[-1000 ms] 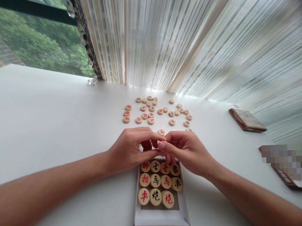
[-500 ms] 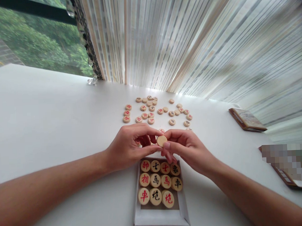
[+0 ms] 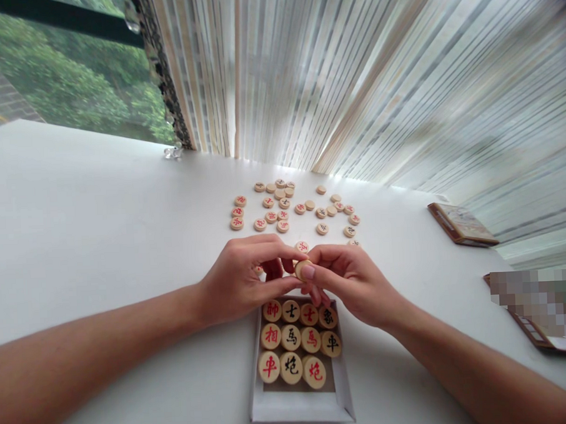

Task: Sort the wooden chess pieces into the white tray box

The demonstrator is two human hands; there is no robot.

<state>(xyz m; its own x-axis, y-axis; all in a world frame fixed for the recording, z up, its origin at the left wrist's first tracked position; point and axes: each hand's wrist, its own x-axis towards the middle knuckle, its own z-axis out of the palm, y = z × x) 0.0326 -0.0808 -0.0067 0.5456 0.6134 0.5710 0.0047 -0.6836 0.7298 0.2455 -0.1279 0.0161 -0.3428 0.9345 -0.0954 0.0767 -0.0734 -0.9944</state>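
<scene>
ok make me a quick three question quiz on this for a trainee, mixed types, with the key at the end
1. True or false: the held disc is between the fingers of the left hand and right hand.

2. How many discs make up the nearest row in the box?
a) two
b) three
c) four

3. Fill the gap: the box's far left corner disc bears a ___ character.

Key: 1 true; 2 b; 3 red
</scene>
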